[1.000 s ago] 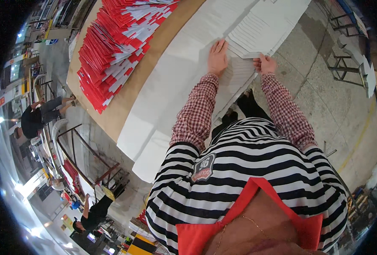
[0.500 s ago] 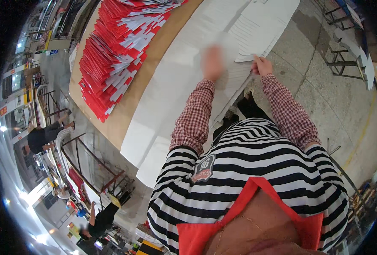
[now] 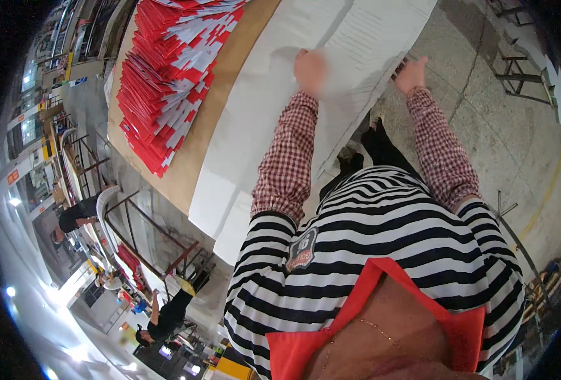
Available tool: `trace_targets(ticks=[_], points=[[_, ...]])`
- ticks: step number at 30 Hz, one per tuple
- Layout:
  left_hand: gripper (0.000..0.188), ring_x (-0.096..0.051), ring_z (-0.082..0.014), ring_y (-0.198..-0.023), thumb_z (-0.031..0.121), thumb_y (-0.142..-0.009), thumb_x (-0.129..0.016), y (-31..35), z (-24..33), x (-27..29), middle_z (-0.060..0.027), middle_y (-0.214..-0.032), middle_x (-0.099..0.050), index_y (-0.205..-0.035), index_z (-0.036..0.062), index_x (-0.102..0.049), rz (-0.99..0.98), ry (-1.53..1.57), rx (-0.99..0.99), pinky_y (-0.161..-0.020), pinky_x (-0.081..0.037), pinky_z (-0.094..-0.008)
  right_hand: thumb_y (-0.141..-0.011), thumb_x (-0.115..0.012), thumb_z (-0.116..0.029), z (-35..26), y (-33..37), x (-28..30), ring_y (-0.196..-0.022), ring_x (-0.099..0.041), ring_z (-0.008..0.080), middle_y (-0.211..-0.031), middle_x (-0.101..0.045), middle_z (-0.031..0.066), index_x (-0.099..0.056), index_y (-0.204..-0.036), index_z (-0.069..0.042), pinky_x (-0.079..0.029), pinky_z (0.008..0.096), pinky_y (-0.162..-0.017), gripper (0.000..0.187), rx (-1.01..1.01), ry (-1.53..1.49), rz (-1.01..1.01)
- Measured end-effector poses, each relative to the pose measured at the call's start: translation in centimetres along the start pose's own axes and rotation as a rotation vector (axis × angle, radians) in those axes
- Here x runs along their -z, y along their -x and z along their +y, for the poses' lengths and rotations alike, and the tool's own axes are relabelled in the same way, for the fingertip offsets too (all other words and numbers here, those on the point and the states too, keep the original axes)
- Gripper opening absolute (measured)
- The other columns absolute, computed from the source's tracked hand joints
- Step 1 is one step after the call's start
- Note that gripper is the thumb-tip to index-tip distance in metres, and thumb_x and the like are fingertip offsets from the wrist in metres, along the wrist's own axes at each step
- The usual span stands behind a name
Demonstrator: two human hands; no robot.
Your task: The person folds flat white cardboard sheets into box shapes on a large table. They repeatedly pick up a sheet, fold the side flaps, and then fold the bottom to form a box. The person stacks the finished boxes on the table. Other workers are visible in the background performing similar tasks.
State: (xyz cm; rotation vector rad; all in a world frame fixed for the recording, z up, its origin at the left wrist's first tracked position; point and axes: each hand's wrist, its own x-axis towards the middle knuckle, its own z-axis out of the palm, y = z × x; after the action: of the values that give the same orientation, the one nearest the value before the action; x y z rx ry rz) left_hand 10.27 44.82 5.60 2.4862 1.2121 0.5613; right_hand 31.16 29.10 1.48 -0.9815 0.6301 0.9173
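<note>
White sheets (image 3: 356, 44) under left hand (image 3: 309, 69), right hand (image 3: 412, 73) beside

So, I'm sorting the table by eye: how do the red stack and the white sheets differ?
The red stack is red-and-white pieces fanned in a thick pile, untouched; the white sheets lie flat and large, with the left hand on them. The stack sits on brown board; the sheets reach the table edge. Both are paper.

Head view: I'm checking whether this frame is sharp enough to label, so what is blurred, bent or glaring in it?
In the head view, the left hand is smeared by motion blur on the white printed sheets; the right hand is sharper. Fisheye bends the brown table edge and darkens the rim. Bright lamp glare washes out the lower left; the red and white stack reads clearly.
</note>
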Motion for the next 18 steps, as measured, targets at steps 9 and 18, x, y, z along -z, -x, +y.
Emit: trace_targets(ticks=[9, 18], points=[[0.021, -0.054, -0.0305, -0.080, 0.018, -0.086, -0.054, 6.5, -4.0, 5.7, -0.0145, -0.083, -0.060, -0.092, 0.0016, -0.066, -0.062, 0.179, 0.179, -0.072, -0.043, -0.0399, -0.085, -0.015, -0.070, -7.3, -5.0, -2.3, -0.139, -0.011, 0.0266, -0.151, -0.005, 0.0134, -0.006, -0.143, 0.001, -0.011, 0.0428, -0.111, 0.092, 0.345, 0.223, -0.082], [0.022, -0.055, -0.0270, -0.085, 0.018, -0.089, -0.054, 13.4, -7.3, 9.0, -0.0131, -0.091, -0.059, -0.099, 0.0017, -0.065, -0.016, 0.213, 0.265, -0.077, -0.044, -0.0353, -0.086, -0.019, -0.069, -6.0, -0.8, -3.1, -0.136, -0.019, 0.0250, -0.149, -0.018, 0.0133, -0.014, -0.142, 0.000, -0.011, 0.0459, -0.111, 0.090, 0.109, 0.012, -0.213]])
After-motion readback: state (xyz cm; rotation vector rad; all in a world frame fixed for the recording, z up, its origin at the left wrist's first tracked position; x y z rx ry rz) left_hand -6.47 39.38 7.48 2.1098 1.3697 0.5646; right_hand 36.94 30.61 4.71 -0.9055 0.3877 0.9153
